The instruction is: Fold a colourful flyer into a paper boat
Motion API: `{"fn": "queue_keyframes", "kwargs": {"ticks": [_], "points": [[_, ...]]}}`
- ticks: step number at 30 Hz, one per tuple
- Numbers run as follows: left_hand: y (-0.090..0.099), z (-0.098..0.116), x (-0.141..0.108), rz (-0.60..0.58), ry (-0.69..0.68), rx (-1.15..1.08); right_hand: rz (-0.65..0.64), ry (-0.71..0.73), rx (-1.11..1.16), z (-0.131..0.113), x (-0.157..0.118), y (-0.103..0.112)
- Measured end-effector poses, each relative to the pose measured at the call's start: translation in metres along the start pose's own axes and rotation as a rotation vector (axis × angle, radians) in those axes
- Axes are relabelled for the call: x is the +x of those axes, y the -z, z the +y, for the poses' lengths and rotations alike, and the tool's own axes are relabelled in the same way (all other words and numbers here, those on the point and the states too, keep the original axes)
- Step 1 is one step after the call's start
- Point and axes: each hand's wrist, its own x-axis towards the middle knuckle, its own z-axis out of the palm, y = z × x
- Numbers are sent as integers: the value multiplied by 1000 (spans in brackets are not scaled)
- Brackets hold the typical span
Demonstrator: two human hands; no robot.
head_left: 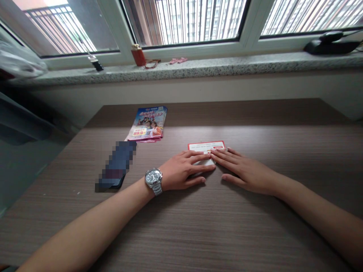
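- The paper (205,145) is white with a red edge, and it lies on the table (176,234) under the fingers of both hands.
- It looks very light, so a small push could make it slide on the smooth wood.
- It seems thin and a bit soft. It would likely bend or get a crease if pressed hard, and it could tear if pulled hard.
- The far edge looks like a good place to hold it, most of all the far left corner, because no fingers cover that part. A soft pinch should be enough.
- The left hand (181,170) is open and flat, with its fingers a little apart. They reach over the near part of the paper, and the thumb lies on the near side of it.
- The right hand (249,172) is open too, with its long fingers close together. Their tips are at the right side of the paper, and the palm is off it.
- The tips of the two hands almost meet over the paper. I cannot tell how the covered part looks.
- A shiny watch (153,176) is on the left wrist. A dark, blurry thing (119,162) and a pile of bright leaflets (149,124) lie to the left.
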Motion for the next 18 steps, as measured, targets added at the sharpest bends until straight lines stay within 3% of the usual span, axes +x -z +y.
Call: {"fn": "queue_keyframes", "kwargs": {"ticks": [8, 14, 18], "points": [[1, 1, 0, -13, 12, -1, -40, -109, -10, 1, -3, 1], [1, 1, 0, -29, 14, 10, -9, -294, -93, 14, -8, 2], [4, 0, 0, -40, 2, -8, -10, -301, -115, 19, -10, 3]]}}
